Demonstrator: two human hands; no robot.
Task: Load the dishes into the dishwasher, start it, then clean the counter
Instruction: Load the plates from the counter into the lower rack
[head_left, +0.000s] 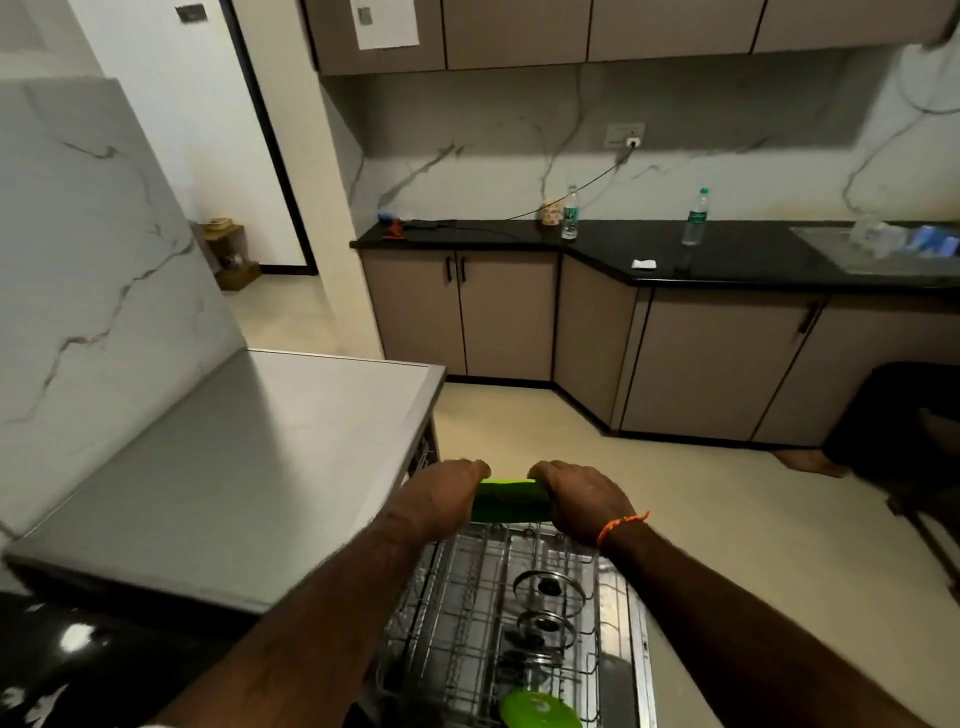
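A green dish (511, 500) is held between both hands above the far end of the pulled-out wire dishwasher rack (467, 587). My left hand (447, 499) grips its left edge and my right hand (582, 501), with an orange thread at the wrist, grips its right edge. In the rack stand two or three steel lids with dark knobs (549, 586) and, nearest me, a green plate (540, 709). The dishwasher's body sits under the grey counter (234, 467) at left, mostly hidden.
A black counter (727, 254) runs along the far wall with two water bottles (570, 213), a white cloth (644, 264), a cable and a sink at far right. Beige cabinets stand below it. A dark chair (904, 415) is at right.
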